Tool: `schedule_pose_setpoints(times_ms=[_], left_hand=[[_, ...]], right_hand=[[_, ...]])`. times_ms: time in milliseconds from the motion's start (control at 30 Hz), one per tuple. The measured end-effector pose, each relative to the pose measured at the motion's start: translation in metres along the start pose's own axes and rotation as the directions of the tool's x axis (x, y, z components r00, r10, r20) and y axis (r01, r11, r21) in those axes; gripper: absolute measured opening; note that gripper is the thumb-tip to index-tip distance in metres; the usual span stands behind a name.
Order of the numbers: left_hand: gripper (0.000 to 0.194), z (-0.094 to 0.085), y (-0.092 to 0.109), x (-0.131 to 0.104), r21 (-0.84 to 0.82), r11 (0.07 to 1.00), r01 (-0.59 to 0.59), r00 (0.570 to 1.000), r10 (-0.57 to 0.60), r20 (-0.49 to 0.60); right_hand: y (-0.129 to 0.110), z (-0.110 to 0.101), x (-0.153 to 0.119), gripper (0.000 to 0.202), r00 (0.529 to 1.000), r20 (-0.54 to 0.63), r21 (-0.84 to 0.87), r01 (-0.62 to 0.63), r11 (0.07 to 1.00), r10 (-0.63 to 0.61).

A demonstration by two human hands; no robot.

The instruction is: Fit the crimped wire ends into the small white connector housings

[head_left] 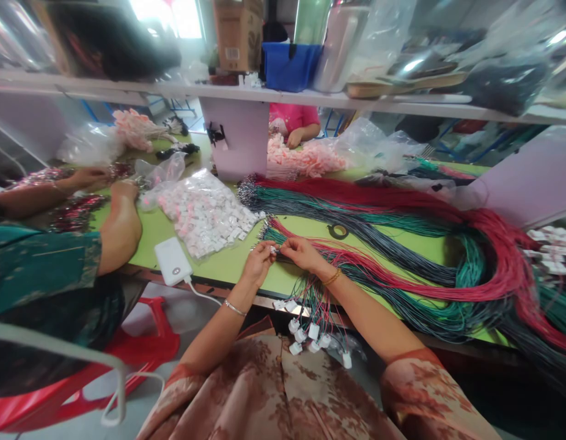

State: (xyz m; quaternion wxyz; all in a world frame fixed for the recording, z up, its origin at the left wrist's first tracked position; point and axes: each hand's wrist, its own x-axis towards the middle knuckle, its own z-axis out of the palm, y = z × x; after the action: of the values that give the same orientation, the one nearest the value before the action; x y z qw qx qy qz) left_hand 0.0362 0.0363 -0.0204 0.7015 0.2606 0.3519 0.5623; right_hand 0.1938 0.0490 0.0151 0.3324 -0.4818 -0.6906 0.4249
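Observation:
My left hand (260, 261) is closed around a small white connector (273, 250) near the table's front edge. Right beside it, my right hand (301, 253) pinches at the connector's wire end; the wire itself is too small to tell. Red, green and black wires (379, 275) run from behind my hands to the right. Below my right wrist, several wires with white connectors (313, 332) hang over the edge. A clear bag of white connectors (205, 214) lies to the left of my hands.
A white power bank (172, 261) with a cable lies at the front left. Black tape (338, 231) sits behind my right hand. A person's arms (122, 226) work at the left. A shelf (173, 90) crosses above, holding a blue bin (292, 66).

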Motion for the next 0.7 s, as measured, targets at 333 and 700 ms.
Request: schedule_pose_setpoints(times_ms=[333, 700], left_hand=[[0.034, 0.001, 0.001, -0.001, 0.009, 1.000, -0.004, 1.000, 0.004, 0.017], [0.035, 0.000, 0.000, -0.004, 0.215, 0.975, -0.060, 0.997, 0.068, -0.030]], right_hand=[[0.005, 0.007, 0.001, 0.028, 0.996, -0.061, 0.056, -0.060, 0.997, 0.064], [0.007, 0.010, -0.005, 0.027, 0.994, -0.008, -0.129, 0.107, 0.986, -0.109]])
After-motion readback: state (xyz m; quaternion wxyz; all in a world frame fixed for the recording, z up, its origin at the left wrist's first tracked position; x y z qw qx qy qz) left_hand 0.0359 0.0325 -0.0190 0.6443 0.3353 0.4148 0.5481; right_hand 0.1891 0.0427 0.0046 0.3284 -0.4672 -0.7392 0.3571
